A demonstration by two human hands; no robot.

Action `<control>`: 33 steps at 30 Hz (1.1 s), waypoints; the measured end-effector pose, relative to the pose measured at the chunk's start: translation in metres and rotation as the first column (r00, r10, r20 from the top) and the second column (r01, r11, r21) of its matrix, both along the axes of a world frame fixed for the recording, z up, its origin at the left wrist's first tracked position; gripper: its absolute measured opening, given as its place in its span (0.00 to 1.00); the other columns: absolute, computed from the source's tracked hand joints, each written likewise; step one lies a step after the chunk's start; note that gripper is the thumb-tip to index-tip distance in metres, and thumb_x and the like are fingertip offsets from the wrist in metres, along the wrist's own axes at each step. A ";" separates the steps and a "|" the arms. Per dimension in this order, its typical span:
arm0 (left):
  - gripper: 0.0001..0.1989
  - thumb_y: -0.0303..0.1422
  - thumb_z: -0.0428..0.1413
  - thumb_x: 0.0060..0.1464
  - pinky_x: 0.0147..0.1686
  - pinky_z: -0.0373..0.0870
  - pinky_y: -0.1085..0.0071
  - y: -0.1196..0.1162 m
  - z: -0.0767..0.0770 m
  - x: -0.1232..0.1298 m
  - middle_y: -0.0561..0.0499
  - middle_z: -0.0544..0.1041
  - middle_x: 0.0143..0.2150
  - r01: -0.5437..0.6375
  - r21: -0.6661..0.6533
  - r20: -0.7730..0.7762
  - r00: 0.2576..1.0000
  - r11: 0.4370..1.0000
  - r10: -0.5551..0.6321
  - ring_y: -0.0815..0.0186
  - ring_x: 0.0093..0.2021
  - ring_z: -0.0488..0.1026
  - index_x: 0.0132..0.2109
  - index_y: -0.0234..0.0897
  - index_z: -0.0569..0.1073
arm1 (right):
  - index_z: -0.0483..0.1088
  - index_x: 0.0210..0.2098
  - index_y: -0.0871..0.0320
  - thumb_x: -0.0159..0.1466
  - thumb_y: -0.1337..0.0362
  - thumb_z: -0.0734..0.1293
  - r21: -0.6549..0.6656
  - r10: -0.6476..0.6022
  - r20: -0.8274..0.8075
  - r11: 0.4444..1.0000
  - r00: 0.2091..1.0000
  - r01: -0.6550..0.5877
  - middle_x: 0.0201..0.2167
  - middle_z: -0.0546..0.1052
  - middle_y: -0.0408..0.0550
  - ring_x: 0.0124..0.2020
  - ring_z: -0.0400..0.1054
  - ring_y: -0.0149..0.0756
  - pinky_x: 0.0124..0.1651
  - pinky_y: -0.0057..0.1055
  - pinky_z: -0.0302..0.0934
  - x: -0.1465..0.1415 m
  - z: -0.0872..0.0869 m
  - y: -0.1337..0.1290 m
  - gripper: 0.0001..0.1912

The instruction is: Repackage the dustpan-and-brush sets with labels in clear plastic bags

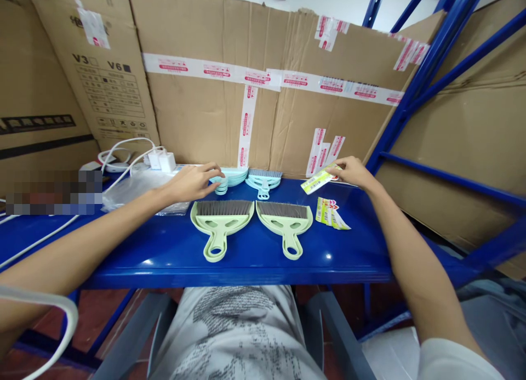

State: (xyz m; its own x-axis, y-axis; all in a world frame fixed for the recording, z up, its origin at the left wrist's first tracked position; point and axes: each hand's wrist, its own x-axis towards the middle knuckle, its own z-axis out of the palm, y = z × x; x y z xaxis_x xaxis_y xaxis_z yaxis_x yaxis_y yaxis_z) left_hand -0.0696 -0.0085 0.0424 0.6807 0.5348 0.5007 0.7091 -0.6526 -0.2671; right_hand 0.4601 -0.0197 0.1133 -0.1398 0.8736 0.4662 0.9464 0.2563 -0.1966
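Note:
Two green dustpans with grey-bristled brushes, a left one (222, 223) and a right one (285, 223), lie side by side on the blue table (164, 254). My left hand (197, 181) is over the handles of a stack of light blue dustpans (235, 177), fingers apart; whether it touches them is unclear. A light blue brush and dustpan set (263, 182) lies to the right of the stack. My right hand (351, 173) pinches a yellow-and-white label card (318, 180) above the table's back edge. Below that card, several similar cards (332, 214) are fanned out on the table.
Clear plastic bags (139, 188) lie at the left, beside white chargers (162, 159) and cables. Taped cardboard (205, 111) stands behind the table. A blue metal frame (431, 62) rises at the right.

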 end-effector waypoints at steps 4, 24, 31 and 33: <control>0.22 0.44 0.44 0.73 0.38 0.71 0.64 0.001 0.000 0.000 0.43 0.80 0.56 0.007 -0.002 0.005 1.000 1.000 -0.007 0.61 0.35 0.80 0.56 0.36 0.78 | 0.83 0.36 0.59 0.61 0.51 0.73 0.137 -0.005 -0.118 0.990 0.993 0.021 0.24 0.81 0.51 0.29 0.73 0.43 0.38 0.37 0.64 -0.027 0.004 -0.012 0.17; 0.22 0.44 0.45 0.73 0.38 0.71 0.65 0.000 0.000 0.001 0.43 0.80 0.56 0.032 -0.025 0.016 0.999 0.999 -0.032 0.61 0.36 0.80 0.56 0.38 0.78 | 0.75 0.23 0.60 0.62 0.38 0.75 -0.270 0.250 -0.596 0.832 0.763 -0.484 0.24 0.79 0.51 0.21 0.67 0.28 0.22 0.26 0.55 -0.079 -0.004 -0.035 0.30; 0.22 0.44 0.44 0.73 0.38 0.71 0.66 -0.001 0.000 0.001 0.44 0.80 0.56 0.018 -0.028 0.005 1.000 0.999 -0.018 0.62 0.35 0.79 0.57 0.38 0.77 | 0.75 0.28 0.61 0.67 0.33 0.68 -0.629 0.351 -0.498 0.483 0.793 -0.609 0.23 0.77 0.48 0.21 0.63 0.26 0.25 0.27 0.56 -0.091 -0.020 -0.037 0.35; 0.22 0.44 0.44 0.73 0.38 0.71 0.66 -0.002 0.000 0.002 0.44 0.79 0.57 0.013 -0.031 0.005 1.000 0.999 -0.013 0.62 0.35 0.79 0.57 0.39 0.78 | 0.73 0.25 0.60 0.67 0.31 0.66 -0.692 0.349 -0.420 0.475 0.838 -0.544 0.19 0.73 0.45 0.18 0.58 0.25 0.22 0.27 0.49 -0.091 -0.023 -0.035 0.37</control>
